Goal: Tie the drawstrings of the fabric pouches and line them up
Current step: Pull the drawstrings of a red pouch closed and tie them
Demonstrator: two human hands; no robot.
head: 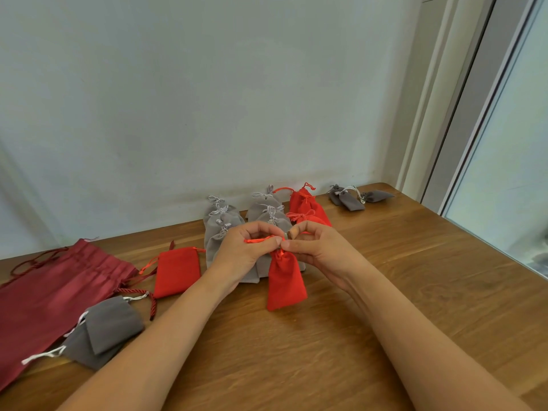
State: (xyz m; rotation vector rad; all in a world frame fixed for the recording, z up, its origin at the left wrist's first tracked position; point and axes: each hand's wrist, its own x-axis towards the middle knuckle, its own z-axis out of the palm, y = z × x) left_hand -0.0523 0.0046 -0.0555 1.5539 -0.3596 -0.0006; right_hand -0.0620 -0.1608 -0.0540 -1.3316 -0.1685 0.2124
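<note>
Table (385, 307): wooden, with bare forearms reaching in from the near edge.
Near left: two dark grey pouches (103, 330) overlap, partly on a large maroon bag (50, 292); their white cords are loose.
Red pouch (286, 284): hangs from both hands at its gathered neck, its bottom edge at the tabletop.
Left hand (247, 249): fingers curled, thumb and forefinger pinching the red drawstring (258, 240) just left of the neck.
Right hand (315, 247): fingertips pinching the drawstring at the neck, touching the left hand's fingertips.
Left of the hands: a flat red pouch (178, 271), untied.
Behind the hands: two rows of tied light grey pouches (221, 229) and a row of tied red ones (308, 206).
Far right: three small dark grey pouches (351, 200), near the wall.
</note>
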